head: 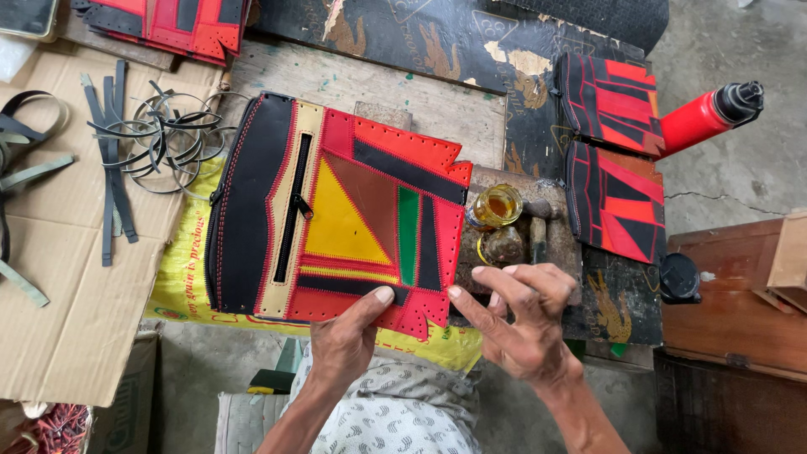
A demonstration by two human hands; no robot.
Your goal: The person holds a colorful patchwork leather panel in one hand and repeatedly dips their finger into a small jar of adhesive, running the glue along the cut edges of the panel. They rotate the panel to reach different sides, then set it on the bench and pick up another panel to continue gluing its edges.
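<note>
Pinched lightly at its near edge, the flat patchwork leather bag panel of red, black, tan, yellow and green pieces with a black zip (pixel 336 210) lies on the worn wooden workbench (pixel 437 101), partly over a yellow printed sack (pixel 181 286); left hand (pixel 345 336): thumb pressed on the panel's lower red border, fingers curled beneath, closed on that edge; right hand (pixel 521 315): index finger extended and touching the jagged red corner, other fingers loosely bent, holding nothing that can be seen; step in hand, by judgement: lining up or pressing down the stitched bottom seam; next move would call for steady thumb pressure while the corner is held flat; pose: both wrists come in from below, palms turned inward, forearms angled toward each other over the lap; nearby: small glass jar of amber liquid (pixel 496 204) just beside the panel's right edge; two finished red-and-black panels (pixel 614 160) farther right; red bottle with black cap (pixel 710 113) beyond; black straps and metal rings (pixel 160 134) on cardboard at left.
</note>
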